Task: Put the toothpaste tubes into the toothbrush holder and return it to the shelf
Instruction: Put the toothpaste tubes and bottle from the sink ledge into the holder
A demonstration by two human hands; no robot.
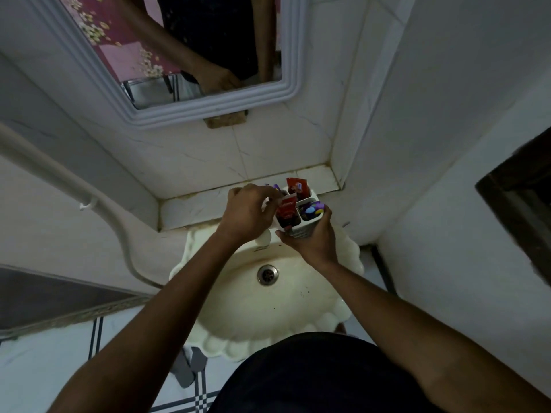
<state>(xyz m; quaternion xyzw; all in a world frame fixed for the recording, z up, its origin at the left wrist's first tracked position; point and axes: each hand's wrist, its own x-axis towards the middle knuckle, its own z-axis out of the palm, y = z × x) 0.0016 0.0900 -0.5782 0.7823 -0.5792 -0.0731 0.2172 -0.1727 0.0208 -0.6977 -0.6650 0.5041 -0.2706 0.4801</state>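
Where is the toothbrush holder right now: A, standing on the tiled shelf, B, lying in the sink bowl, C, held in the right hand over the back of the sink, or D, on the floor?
C: the right hand grips the toothbrush holder from below, above the sink rim, while the left hand works at its top.

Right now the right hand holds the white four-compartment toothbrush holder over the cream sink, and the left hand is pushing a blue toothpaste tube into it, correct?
Not quite: the head view shows the left hand pushing a red toothpaste tube, not blue. The right hand does hold the white four-compartment toothbrush holder above the cream sink.
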